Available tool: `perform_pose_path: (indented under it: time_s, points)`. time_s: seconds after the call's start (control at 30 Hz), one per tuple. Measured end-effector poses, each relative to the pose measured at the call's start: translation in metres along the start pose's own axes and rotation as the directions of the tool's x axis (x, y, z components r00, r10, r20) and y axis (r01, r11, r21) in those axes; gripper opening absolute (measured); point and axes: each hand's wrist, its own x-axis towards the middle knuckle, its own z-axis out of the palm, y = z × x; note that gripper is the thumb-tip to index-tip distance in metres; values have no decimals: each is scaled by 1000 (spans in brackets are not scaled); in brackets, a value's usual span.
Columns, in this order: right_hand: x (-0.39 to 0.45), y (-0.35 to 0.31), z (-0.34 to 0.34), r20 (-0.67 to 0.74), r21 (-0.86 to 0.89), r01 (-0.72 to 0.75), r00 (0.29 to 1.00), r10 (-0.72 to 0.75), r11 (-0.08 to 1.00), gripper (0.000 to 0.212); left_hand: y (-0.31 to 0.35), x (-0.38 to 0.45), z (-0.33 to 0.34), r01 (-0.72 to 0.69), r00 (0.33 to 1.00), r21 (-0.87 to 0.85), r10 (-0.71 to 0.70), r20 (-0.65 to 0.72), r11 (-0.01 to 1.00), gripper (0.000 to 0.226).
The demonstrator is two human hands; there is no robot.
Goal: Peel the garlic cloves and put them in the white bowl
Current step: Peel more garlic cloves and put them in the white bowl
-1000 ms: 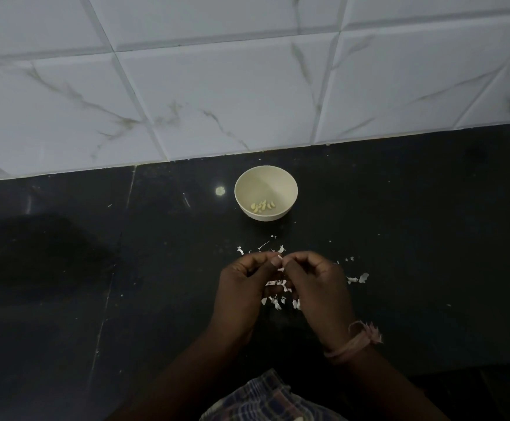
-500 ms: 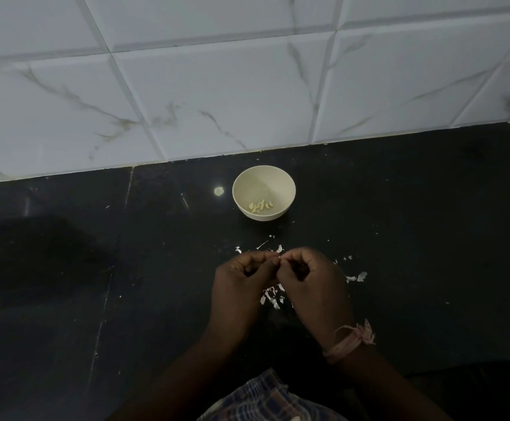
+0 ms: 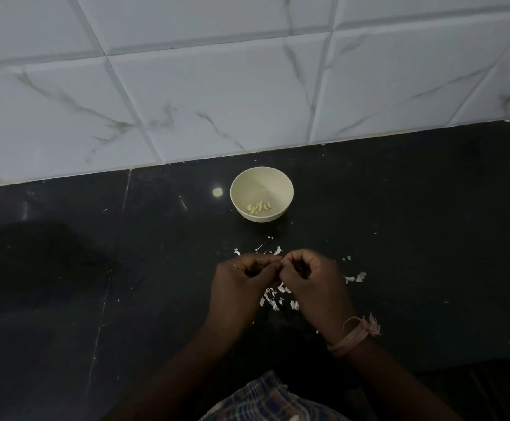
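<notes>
Both hands meet over the dark surface [image 3: 399, 238], working at a garlic clove.

The left hand [image 3: 241, 287] and right hand [image 3: 314, 284] are curled, fingertips pinched together on a small pale clove [image 3: 281, 262] that is mostly hidden between them. Just beyond them stands the white bowl [image 3: 281, 185], a few peeled cloves [image 3: 259, 207] lying in its bottom. Scraps of white skin [image 3: 273, 300] litter the surface under and beside the hands. A pink thread band [image 3: 357, 335] circles the right wrist.
</notes>
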Motion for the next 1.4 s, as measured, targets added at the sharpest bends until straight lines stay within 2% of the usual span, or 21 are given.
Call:
perform_pose_path:
  time_s: [0.23, 0.33, 0.47, 0.63, 0.73, 0.87, 1.07, 1.3, 1.4]
  points:
    - [4, 0, -2, 45, -24, 16, 999, -15, 1000, 12, 0, 4, -2, 73, 995, -102, -65, 81, 992, 14]
    - [5, -1, 0, 43, 40, -10, 999, 8, 999, 9, 1, 7, -3, 120, 988, -190, -98, 119, 974, 11]
    - [7, -4, 5, 39, 160, -90, 996, 85, 983, 8, -3, 9, 1, 116, 990, -225, -96, 99, 967, 8]
    - [8, -1, 7, 30, 148, -112, 994, 109, 983, 10, -5, 8, 7, 79, 997, -199, -74, 35, 977, 7]
    - [10, 3, 9, -17, 93, -104, 994, 106, 990, 10, -4, 7, 7, 42, 999, -112, -43, -1, 993, 9]
    - [10, 7, 12, -64, 19, -100, 993, 101, 995, 11, -3, 6, 8, 39, 999, -29, -39, 21, 999, 21]
    - [10, 8, 12, -106, -68, -98, 990, 91, 993, 4, -10, 6, 9, -101, 993, 173, 109, -37, 980, 27]
    - [7, 9, 15, -99, -70, -78, 993, 70, 995, 3, -14, 10, 10, -32, 999, 115, 32, 5, 993, 27]
    - [9, 10, 16, -95, -75, -85, 992, 78, 994, 3, -12, 8, 11, 52, 999, -3, -52, 7, 999, 23]
